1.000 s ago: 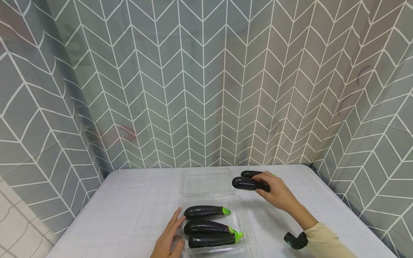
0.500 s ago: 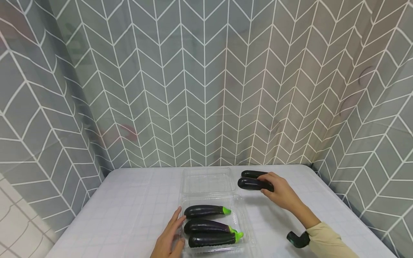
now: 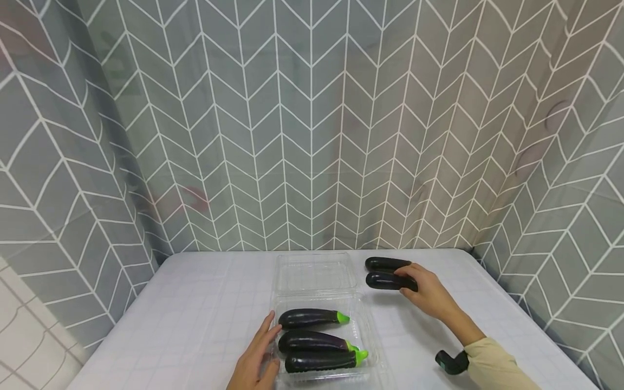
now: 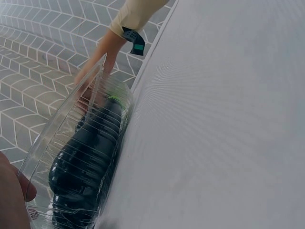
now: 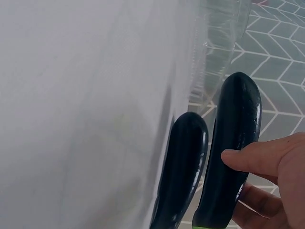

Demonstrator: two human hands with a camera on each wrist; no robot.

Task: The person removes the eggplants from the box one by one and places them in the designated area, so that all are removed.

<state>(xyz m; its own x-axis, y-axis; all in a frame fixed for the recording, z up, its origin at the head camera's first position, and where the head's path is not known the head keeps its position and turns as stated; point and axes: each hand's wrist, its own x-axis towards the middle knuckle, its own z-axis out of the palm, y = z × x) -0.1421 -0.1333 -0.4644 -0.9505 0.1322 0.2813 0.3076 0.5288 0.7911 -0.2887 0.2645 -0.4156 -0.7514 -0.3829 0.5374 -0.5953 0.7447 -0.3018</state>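
Clear plastic is the story from the head view: an open clamshell tray (image 3: 363, 325) sits on the white table (image 3: 205, 314), and the left hand (image 3: 257, 360) lies against its left wall, fingers straight and relaxed, gripping nothing. Just right of those fingers, inside the tray, three eggplants (image 3: 312, 342) lie stacked side by side, green caps pointing away from the hand. Beyond them the tray's lid (image 3: 314, 273) lies flat. Over on the far side, the right hand (image 3: 423, 290) has its fingers curled over the near eggplant (image 3: 387, 280), which rests on the table; the far eggplant (image 3: 385, 264) lies right alongside it, just past the fingertips. A cream sleeve (image 3: 492, 368) and a dark wrist mount (image 3: 450, 362) trail behind that hand.

Left wrist view now: a fingertip shows at the lower left corner beside the ribbed tray wall (image 4: 71, 143), with the dark eggplants (image 4: 88, 162) visible through it. The right hand (image 4: 97, 59) is well beyond the tray's other end.

Right wrist view: the thumb (image 5: 250, 160) presses on the near eggplant (image 5: 228, 162), fingers wrapping beneath, so it's a pinch grip. The far eggplant (image 5: 183, 171) lies alongside; whether they touch is hard to tell.
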